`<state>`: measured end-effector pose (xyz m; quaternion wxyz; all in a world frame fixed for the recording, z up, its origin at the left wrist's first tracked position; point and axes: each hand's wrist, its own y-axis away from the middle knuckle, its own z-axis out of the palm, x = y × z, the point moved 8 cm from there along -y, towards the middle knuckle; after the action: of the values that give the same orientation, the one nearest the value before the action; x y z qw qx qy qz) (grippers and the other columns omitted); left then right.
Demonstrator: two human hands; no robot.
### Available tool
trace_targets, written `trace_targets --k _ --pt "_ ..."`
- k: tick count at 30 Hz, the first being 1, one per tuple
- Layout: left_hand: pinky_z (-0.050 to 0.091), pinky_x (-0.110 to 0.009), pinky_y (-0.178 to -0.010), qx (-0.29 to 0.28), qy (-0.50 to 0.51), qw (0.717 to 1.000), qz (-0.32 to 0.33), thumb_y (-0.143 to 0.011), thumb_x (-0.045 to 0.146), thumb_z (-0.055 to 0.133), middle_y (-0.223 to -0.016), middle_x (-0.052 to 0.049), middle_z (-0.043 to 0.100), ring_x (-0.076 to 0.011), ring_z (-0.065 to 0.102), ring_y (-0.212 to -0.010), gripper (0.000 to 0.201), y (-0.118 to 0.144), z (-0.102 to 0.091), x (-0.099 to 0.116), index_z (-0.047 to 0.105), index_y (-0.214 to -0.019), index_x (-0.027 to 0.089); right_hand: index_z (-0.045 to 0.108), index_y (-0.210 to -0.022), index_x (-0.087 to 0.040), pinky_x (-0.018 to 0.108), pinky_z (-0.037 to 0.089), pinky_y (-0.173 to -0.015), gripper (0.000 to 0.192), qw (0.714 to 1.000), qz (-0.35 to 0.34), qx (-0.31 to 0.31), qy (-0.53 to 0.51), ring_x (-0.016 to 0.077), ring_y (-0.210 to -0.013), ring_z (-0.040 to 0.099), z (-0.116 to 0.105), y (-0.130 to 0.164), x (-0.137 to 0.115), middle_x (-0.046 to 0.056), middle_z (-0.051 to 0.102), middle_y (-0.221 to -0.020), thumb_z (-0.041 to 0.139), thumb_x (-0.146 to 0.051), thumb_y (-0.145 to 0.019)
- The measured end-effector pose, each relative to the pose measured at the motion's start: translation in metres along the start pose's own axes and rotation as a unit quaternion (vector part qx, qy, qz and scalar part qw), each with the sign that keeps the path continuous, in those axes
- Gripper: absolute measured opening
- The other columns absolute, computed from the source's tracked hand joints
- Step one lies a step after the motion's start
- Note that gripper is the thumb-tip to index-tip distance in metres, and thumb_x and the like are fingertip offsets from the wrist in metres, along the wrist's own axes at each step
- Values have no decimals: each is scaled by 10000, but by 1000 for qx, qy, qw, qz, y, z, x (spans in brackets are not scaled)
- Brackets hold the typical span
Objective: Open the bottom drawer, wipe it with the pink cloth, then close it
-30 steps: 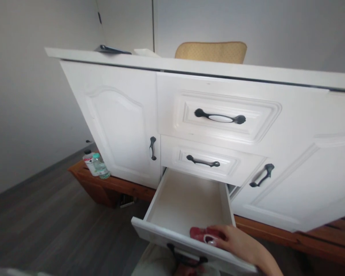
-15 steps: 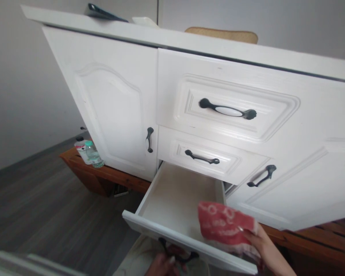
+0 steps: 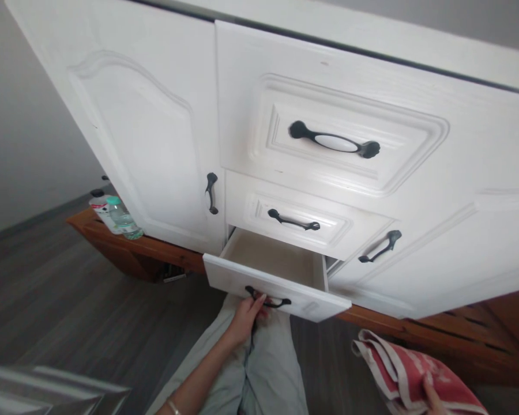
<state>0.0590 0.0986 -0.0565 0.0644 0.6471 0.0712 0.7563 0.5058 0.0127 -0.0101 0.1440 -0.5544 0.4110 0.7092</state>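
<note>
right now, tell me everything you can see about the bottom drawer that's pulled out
The bottom drawer is the lowest of three in a white cabinet. Its front looks like painted wood with a raised panel and a dark curved handle. It stands partly open, tilted toward the camera, and the visible part of its pale cream inside shows nothing in it. The left hand has its fingers on the handle from below. The red and white cloth in the right hand is clear of the drawer, lower right.
</note>
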Motion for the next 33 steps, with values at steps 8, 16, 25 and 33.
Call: trace_targets --k 8,16,25,33 --pt "537 -322 -669 32 -50 998 6 -834 806 438 -989 -173 723 -213 694 -734 782 -106 1 16 619 -1095 91 686 -1075 -141 336 607 -699 517 989 -46 56 -132 187 -798 676 58 34 -2 91 712 -1053 866 -344 -635" --pt "406 -466 -1053 132 -192 966 115 -959 589 428 -1061 -127 693 -277 601 -1065 514 -42 -34 25 718 -957 165 594 -1296 -78 465 498 -1040 846 977 -200 -56 -51 306 -1166 624 198 13 0 174 629 -1288 740 -663 -703" --pt "414 -505 -1108 231 -385 878 164 -971 333 451 -1330 -134 563 -271 515 -1255 332 52 -65 -35 680 -1144 165 540 -1078 -142 411 440 -951 283 845 -480 -222 78 243 -988 519 391 158 5 120 566 -1043 496 -368 -912" --pt "404 -508 -1149 177 -521 825 126 -881 211 485 -1463 -179 516 -315 474 -1380 508 32 -48 -39 592 -1363 88 588 -1206 -128 390 311 -1068 360 593 -570 -377 425 283 -1187 447 479 236 89 142 564 -1251 460 -66 -875"
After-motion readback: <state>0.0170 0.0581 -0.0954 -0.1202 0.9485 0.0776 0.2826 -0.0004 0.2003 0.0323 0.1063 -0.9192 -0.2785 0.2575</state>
